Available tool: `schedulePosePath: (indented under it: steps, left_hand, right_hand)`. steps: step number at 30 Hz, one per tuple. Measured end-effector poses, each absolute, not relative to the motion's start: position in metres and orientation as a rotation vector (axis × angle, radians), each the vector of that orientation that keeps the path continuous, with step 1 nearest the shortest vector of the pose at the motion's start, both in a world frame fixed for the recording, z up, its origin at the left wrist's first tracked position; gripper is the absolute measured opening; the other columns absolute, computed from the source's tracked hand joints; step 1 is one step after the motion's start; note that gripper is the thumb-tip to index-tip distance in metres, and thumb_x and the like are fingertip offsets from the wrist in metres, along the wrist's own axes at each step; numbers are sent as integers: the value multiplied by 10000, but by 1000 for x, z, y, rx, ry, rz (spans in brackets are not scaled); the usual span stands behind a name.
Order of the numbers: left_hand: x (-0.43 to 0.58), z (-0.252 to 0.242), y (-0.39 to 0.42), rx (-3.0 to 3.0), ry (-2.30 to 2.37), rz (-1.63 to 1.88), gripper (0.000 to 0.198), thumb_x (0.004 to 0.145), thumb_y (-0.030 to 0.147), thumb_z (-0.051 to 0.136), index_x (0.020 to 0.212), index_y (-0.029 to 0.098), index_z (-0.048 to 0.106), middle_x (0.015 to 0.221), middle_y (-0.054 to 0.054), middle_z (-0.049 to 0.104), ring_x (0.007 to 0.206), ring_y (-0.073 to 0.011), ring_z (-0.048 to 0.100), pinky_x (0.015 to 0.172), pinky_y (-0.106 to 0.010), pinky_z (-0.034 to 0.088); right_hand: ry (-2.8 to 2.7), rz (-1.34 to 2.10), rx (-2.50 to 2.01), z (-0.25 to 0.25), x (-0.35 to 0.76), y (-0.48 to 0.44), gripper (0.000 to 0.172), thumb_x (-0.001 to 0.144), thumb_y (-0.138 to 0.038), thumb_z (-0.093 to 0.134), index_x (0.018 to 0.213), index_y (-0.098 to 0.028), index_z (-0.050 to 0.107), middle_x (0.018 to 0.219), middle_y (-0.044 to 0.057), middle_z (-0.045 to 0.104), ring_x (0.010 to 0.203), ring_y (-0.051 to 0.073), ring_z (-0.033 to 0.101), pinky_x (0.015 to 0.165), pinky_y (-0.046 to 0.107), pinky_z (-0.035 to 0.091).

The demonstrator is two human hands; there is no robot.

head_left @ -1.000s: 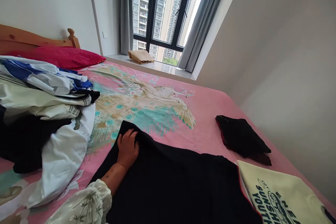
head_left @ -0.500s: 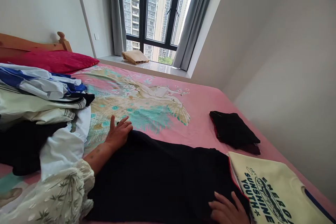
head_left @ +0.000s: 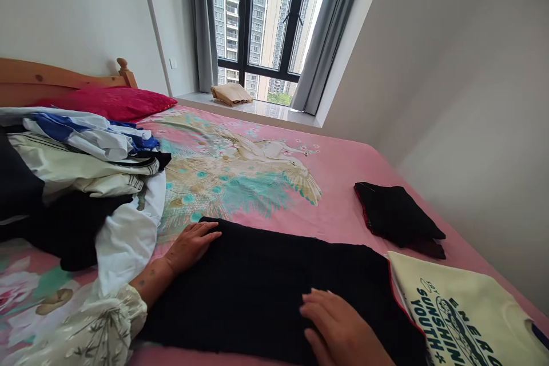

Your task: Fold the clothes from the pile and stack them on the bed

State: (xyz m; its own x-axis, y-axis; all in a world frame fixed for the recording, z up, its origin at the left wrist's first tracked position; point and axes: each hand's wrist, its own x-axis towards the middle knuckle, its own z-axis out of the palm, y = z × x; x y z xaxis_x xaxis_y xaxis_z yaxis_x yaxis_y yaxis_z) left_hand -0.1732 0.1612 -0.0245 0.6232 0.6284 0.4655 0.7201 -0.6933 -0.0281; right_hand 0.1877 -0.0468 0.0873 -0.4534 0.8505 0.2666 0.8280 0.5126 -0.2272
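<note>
1. Black garment (head_left: 266, 274) lies spread flat on the bed (head_left: 338, 177), right in front of you, with a red line along its right edge.
2. Your left hand (head_left: 191, 246) rests palm down at its far left corner, fingers stretched out and lying close together.
3. Your right hand (head_left: 343, 329) is over the near part of the cloth, fingers loosely extended and thumb apart; you cannot tell whether it touches.
4. On the windowsill (head_left: 274, 110) sits a tan folded bundle (head_left: 231, 93); whether it holds anything is not visible to you.
5. To your left, a heap of clothes (head_left: 81, 166) in white, blue, cream and black lies loose on the bed, near a red pillow (head_left: 124, 102).
6. To your right, a cream shirt (head_left: 484, 291) with dark lettering lies just beside the garment, and a folded black stack (head_left: 394, 211) lies beyond it.
7. Half a second ago your right hand was by the red edge; now it is farther left. Your left fingers, spread then, have drawn together, and the garment's far edge lies straighter.
</note>
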Motion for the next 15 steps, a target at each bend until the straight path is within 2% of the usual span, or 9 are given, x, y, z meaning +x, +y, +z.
schedulePosePath:
  steps: [3, 7, 10, 13, 15]
  left_hand:
    - [-173, -28, 157, -2606, -1163, -686, 350, 871, 185, 451, 1148, 298, 633, 1256, -60, 594, 1130, -220, 555, 937, -387, 460]
    - [-175, -34, 152, -2551, -1251, -775, 372, 846, 165, 463, 1186, 234, 598, 1277, -88, 572, 1172, -229, 527, 969, -400, 449]
    - [-176, -35, 153, -2536, -1295, -806, 343, 846, 165, 460, 1148, 215, 616, 1259, -95, 582, 1169, -227, 526, 971, -398, 445]
    - [-174, -31, 160, -2573, -1295, -803, 340, 858, 198, 464, 1157, 258, 614, 1249, -71, 592, 1150, -223, 534, 959, -406, 440]
    - [-171, -30, 167, -2582, -1292, -824, 341, 859, 223, 476, 1169, 278, 606, 1236, -61, 599, 1130, -221, 540, 953, -412, 432]
  right_hand:
    - [-2412, 266, -1416, 88, 131, -6, 390, 797, -160, 499, 1178, -231, 540, 1334, 50, 514, 1274, 227, 424, 1067, 400, 358]
    - [-2493, 328, -1462, 50, 77, 50, 527, 777, -188, 510, 1301, -222, 460, 1467, 95, 342, 1364, 287, 268, 1093, 505, 262]
    - [-2405, 227, -1698, 19, 68, 94, 690, 729, -163, 547, 1391, -218, 360, 1449, 127, 360, 1326, 301, 325, 1070, 502, 283]
    - [-2283, 136, -1874, 8, 79, 130, 593, 761, -149, 523, 1345, -192, 430, 1325, 120, 502, 1177, 259, 485, 982, 404, 398]
    - [-2204, 84, -1971, 11, 88, 142, 530, 783, -147, 511, 1311, -169, 468, 1307, 133, 516, 1168, 276, 489, 974, 436, 399]
